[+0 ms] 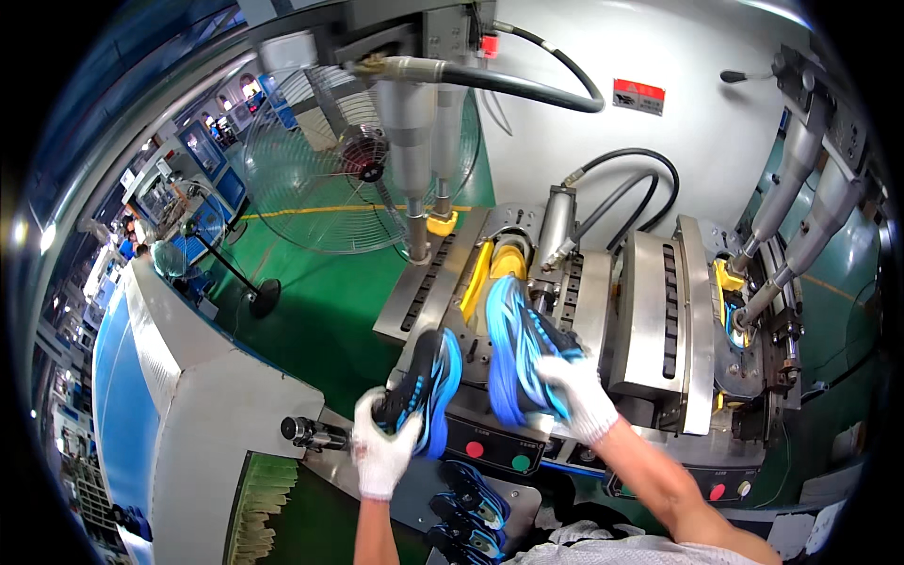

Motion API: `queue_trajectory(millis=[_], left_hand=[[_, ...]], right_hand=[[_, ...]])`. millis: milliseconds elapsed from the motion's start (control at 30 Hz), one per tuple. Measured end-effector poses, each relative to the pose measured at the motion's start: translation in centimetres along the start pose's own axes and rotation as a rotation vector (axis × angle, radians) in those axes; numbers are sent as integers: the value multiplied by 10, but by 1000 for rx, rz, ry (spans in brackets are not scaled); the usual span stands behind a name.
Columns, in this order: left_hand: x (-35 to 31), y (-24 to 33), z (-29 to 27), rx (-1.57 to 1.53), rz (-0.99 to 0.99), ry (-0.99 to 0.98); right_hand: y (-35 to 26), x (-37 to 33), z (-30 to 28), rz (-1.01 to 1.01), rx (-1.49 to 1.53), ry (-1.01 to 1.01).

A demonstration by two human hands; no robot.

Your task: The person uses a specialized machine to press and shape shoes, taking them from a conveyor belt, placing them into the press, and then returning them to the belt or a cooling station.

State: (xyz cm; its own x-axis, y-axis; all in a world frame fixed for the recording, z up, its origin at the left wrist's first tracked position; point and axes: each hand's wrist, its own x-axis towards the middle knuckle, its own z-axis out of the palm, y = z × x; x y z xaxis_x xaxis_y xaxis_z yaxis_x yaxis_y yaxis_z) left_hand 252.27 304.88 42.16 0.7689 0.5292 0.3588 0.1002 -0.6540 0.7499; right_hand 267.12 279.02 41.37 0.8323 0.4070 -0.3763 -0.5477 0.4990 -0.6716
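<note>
Here, the two hands are apart, each in a white glove and each closed around a shoe. Left of the bottom centre, the left hand (pixel 381 443) grips the black-and-blue shoe (pixel 440 377) with its blue sole turned toward the right of the frame. Just right of the centre, the right hand (pixel 579 395) clasps the blue-soled shoe (pixel 508 344), tilted so that its streaked sole faces left and its upper end overlaps the metal station in the middle of the frame. Yellow pads (pixel 477 282) stand around that end; whether they touch the shoe I cannot tell.

Below the shoes, a black control panel (pixel 494 443) carries a red button (pixel 475 449) and a green button (pixel 521 462). At the bottom centre, more black-and-blue shoes (pixel 468 508) lie on a grey surface (pixel 523 499). A second station (pixel 739 358) fills the right of the frame, with metal rods (pixel 810 226) reaching down to it and something blue partly hidden between its yellow parts. A black hose (pixel 527 87) crosses the upper centre, a large fan (pixel 363 155) stands at upper left over the green floor (pixel 311 292), and a white cabinet (pixel 221 395) occupies the lower left.
</note>
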Motion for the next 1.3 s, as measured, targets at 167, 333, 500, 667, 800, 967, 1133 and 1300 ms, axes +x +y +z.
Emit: queue_trajectory(millis=[167,333,500,667,800,967,1133,1300], left_hand=[[-166,-76,-76,239,-620,40],[-300,-123,-80,446,-915,18],[-403,-114,-83,578,-1249,258],[-465,-122,-6,457,-1283,354],[-438,-130,35,349,-1271,511],[-451,-149,24,220,-1314,428],[-467,-130,16,254,-1354,480],[-464,-129,8,126,-1415,357]], right_hand=[[19,194,65,26,-175,34],[13,368,-37,-208,-1666,364],[100,372,12,-328,-1555,563],[76,395,-2,-376,-1919,530],[15,426,-52,-392,-2141,438],[-17,393,-24,-41,-1313,34],[54,166,42,-730,-1266,-284],[164,-32,-48,-706,-1662,-445]])
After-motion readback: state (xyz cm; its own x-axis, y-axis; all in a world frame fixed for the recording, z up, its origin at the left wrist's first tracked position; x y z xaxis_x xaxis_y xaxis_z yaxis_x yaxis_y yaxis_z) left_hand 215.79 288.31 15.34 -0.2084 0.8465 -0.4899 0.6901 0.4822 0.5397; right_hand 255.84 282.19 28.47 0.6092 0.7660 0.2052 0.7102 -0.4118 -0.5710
